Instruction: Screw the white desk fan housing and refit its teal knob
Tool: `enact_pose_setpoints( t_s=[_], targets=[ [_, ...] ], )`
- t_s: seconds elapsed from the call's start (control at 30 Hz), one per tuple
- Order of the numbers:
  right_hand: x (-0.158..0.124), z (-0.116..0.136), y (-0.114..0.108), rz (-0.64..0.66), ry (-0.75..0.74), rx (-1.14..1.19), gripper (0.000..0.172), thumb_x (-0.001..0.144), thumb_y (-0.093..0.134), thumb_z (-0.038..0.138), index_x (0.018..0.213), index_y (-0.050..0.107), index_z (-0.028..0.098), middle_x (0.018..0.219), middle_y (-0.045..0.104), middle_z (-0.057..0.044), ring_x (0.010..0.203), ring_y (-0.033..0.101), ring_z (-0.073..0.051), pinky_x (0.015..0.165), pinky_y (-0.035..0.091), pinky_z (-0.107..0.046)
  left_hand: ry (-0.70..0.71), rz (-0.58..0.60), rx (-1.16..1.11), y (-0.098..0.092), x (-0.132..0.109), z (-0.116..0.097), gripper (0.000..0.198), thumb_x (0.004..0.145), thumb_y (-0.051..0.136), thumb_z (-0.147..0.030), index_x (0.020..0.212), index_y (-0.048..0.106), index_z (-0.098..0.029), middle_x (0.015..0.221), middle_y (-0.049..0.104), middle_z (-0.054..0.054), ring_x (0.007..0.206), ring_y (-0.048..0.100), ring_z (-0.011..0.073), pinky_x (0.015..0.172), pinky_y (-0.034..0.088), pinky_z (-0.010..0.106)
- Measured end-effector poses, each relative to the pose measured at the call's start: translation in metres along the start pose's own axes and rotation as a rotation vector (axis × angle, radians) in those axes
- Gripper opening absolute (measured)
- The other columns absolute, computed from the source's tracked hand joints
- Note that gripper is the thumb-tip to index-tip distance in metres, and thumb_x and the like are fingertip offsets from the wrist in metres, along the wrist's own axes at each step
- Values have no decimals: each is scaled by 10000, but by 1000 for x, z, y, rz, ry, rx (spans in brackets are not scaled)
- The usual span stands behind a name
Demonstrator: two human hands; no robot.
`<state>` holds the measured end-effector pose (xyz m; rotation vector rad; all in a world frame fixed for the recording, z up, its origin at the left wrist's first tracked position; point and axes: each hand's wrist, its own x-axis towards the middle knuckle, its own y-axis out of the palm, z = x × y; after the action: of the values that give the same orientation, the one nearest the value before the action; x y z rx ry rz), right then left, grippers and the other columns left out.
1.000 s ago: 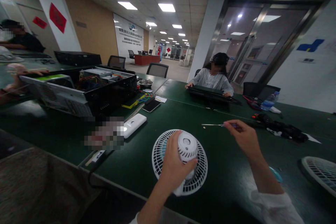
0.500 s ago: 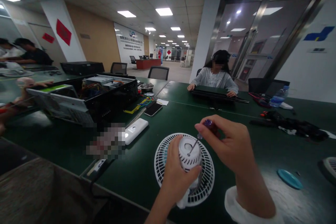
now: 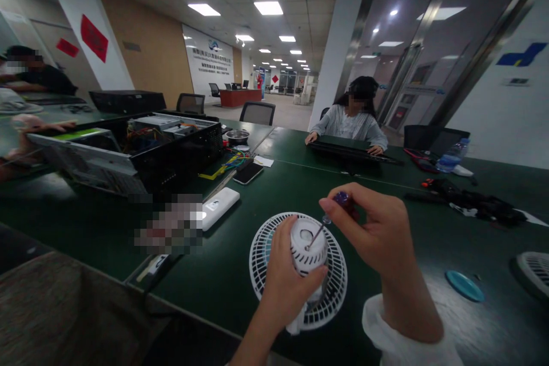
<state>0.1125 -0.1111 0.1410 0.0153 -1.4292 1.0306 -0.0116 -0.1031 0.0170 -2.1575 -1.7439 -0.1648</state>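
Observation:
A small white fan lies face down on the green table, its round grille (image 3: pixel 337 297) underneath and its slotted motor housing (image 3: pixel 309 263) on top. My left hand (image 3: pixel 288 280) is wrapped round the housing, thumb on the near side and fingers on the far left. In my right hand (image 3: pixel 375 223) is a screwdriver (image 3: pixel 342 199) with a purple handle, pinched between thumb and fingers. Its thin shaft slants down to the left, and the tip meets the top of the housing by a small screw hole. Part of the handle is hidden by my fingers.
Left stands an open computer case (image 3: pixel 171 154), with a phone (image 3: pixel 249 172) and a white power bank (image 3: pixel 219 209) nearer. A turquoise disc (image 3: pixel 465 286) and another grille (image 3: pixel 534 269) lie right. Across the table a person (image 3: pixel 349 117) holds a dark panel (image 3: pixel 349 154).
The view has shifted slightly, so everything sits a little further left and up. My hands keep the same hold, with the screwdriver tip still on the housing.

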Motion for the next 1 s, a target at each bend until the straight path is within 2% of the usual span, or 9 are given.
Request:
enact_pose_setpoints(
  t_s=[0.47,0.63,0.83,1.0],
  targets=[
    [3,-3,5,85,14,50,166,828,570,248,697,575,147,558,520,37,483,466,-70,474,337,-196,9,11,-4,-1,0,0,742,695,657,-203,1329,274,-247,1399,329,80,1312,299,286,1109,216,486],
    [2,-6,-4,173,13,98,142,843,543,221,722,571,152,577,534,37,496,471,-66,490,343,-191,10,6,-15,0,0,2,743,698,654,-208,1336,279,-264,1399,332,78,1311,305,296,1100,223,506],
    [-2,-8,-22,395,-61,233,174,895,463,230,766,560,163,632,558,21,535,495,-71,512,369,-188,9,-56,-40,4,-1,3,734,680,663,-239,1325,313,-250,1387,355,89,1307,312,316,1087,235,525],
    [-1,-7,-26,403,11,145,165,893,467,227,783,570,160,635,574,19,541,511,-76,513,368,-192,0,-33,-37,2,0,1,737,684,663,-237,1327,305,-252,1385,357,85,1302,324,312,1080,261,508]
  ],
)
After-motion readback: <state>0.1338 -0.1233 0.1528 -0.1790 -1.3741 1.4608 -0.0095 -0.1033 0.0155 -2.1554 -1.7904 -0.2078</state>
